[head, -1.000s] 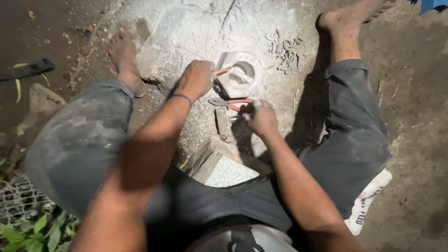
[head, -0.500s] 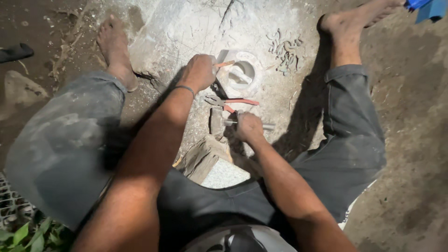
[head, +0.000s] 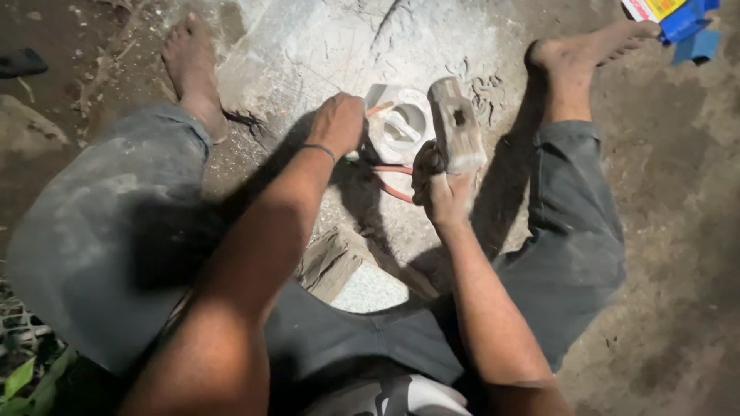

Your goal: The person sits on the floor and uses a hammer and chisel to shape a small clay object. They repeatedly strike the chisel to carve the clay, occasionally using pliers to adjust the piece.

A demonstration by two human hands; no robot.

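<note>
We take the white carved piece (head: 405, 123) on the stone slab (head: 324, 54) as our reference. It lies between the person's bare feet, on the pale dusty face of the slab, and shows a hollowed ring with a raised bar across its middle.

The left hand (head: 338, 123) sits just to the left of the carved piece, fingers closed around a thin tool whose tip points into the piece; we cannot tell the tool's kind beyond a slim shaft. The right hand (head: 441, 189) is just below and right of the piece, fist wrapped tight on the handle of a hammer (head: 456, 127), whose blocky head stands raised above the piece's right edge. A red-handled tool (head: 389, 181) lies on the slab just below the piece.

We judge the carving partly done: the hollow and outline are cut, the edges look rough, and pale dust lies around it. Finishing appears to remain. A rough block (head: 331, 266) lies nearer the person, well below the piece.
</note>
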